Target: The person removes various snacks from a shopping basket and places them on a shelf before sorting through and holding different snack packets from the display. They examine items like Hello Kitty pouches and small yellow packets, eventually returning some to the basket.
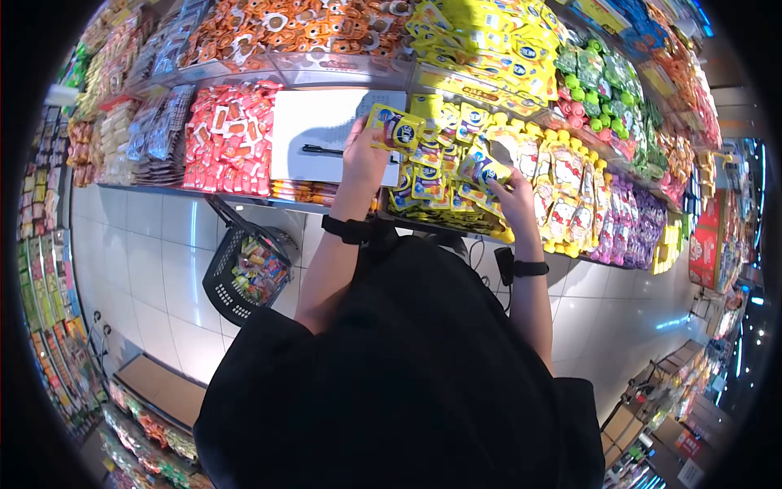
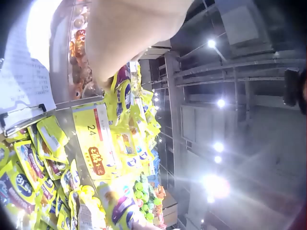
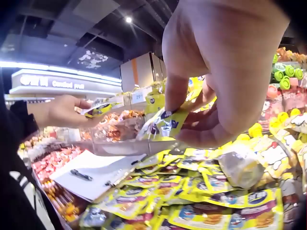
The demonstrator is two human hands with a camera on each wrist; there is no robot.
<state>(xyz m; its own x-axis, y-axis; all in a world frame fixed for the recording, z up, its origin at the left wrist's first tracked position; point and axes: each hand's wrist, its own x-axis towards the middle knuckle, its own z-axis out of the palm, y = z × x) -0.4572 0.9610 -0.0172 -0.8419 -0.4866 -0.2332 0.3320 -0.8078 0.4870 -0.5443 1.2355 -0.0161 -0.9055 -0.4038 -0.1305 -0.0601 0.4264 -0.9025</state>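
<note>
In the head view the left hand (image 1: 364,157) pinches a yellow packet (image 1: 396,128) by its left edge, above the right side of a clipboard with white paper (image 1: 314,122). The right hand (image 1: 516,202) grips another yellow packet (image 1: 484,167) over a bin of similar yellow packets (image 1: 428,183). Seen from the right wrist, thumb and fingers of the right hand (image 3: 216,76) close round that packet's (image 3: 165,122) upper part. The left wrist view shows the left hand (image 2: 129,38) from close by, its fingertips partly hidden, at a yellow packet (image 2: 123,98).
A black pen (image 1: 322,150) lies on the paper. Pink packets (image 1: 228,138) fill the bin to the left, Hello Kitty packets (image 1: 562,204) the one to the right. A black basket (image 1: 236,281) holding packets stands on the floor below the shelf edge.
</note>
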